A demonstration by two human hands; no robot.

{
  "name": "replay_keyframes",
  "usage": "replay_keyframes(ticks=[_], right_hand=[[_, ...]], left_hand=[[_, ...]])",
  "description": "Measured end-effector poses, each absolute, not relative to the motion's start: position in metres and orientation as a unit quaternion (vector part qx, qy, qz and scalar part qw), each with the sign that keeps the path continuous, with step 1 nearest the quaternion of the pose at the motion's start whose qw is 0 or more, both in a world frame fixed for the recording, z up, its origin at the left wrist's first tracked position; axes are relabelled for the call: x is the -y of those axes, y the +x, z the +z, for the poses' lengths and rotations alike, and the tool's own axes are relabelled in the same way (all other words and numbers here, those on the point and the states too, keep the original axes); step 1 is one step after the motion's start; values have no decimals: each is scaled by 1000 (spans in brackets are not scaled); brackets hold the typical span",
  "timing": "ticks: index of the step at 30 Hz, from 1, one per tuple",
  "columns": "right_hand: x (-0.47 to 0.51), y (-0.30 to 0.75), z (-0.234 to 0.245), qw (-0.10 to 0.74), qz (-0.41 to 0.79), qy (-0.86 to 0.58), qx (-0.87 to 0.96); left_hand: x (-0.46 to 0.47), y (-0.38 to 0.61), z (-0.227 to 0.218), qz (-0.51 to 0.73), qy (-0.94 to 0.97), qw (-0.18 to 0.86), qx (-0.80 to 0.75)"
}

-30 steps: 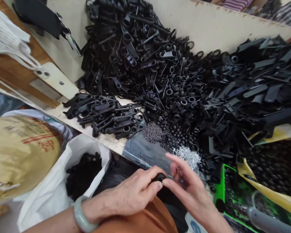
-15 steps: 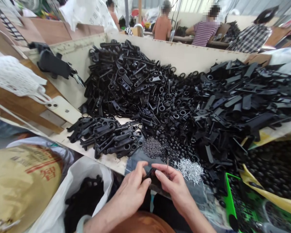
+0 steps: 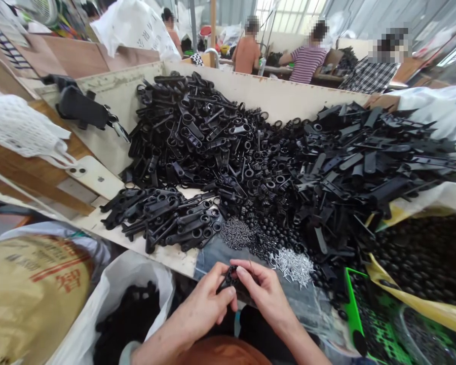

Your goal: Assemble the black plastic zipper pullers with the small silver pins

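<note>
My left hand (image 3: 207,303) and my right hand (image 3: 264,293) meet at the bottom centre, both pinched on one small black plastic part (image 3: 230,279) held between the fingertips. A thin metal pin stands up between my right fingers. Just beyond the hands lie a heap of shiny metal pins (image 3: 293,264), a patch of small dark springs (image 3: 235,233) and small black beads (image 3: 277,234). A row of assembled black levers (image 3: 167,219) lies to the left on the table's edge.
A huge heap of black plastic parts (image 3: 258,152) fills the walled table (image 3: 289,99). A white bag with black parts (image 3: 131,314) hangs lower left, a yellow sack (image 3: 30,289) beside it. A green crate (image 3: 368,314) and yellow bag of beads (image 3: 425,258) stand right. Several people work behind.
The head camera has tilted upward, bringing the far wall and the people into view. My hands stay together on the small part; my right fingers closed in from spread.
</note>
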State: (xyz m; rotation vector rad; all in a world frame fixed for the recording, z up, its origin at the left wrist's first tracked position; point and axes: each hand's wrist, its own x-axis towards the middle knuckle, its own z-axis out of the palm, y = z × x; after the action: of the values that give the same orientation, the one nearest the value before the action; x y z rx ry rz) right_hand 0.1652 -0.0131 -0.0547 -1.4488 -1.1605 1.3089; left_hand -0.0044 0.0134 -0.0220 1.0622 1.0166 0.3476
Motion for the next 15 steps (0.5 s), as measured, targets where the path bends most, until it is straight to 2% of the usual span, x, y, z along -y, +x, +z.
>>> replay_keyframes(ticks=[4, 7, 9, 12, 15], right_hand=[[17, 166, -43, 369, 441, -578, 579], [26, 164, -40, 352, 439, -572, 597], [31, 165, -42, 349, 441, -574, 595], [30, 176, -46, 361, 429, -612, 558], [20, 191, -46, 363, 387, -666, 525]], left_hand=[[-6, -13, -27, 161, 416, 759, -475], [-1, -25, -33, 146, 343, 806, -459], [-3, -29, -36, 134, 375, 797, -453], [-19, -23, -34, 175, 521, 673, -496], [-42, -3, -29, 161, 689, 429, -561]])
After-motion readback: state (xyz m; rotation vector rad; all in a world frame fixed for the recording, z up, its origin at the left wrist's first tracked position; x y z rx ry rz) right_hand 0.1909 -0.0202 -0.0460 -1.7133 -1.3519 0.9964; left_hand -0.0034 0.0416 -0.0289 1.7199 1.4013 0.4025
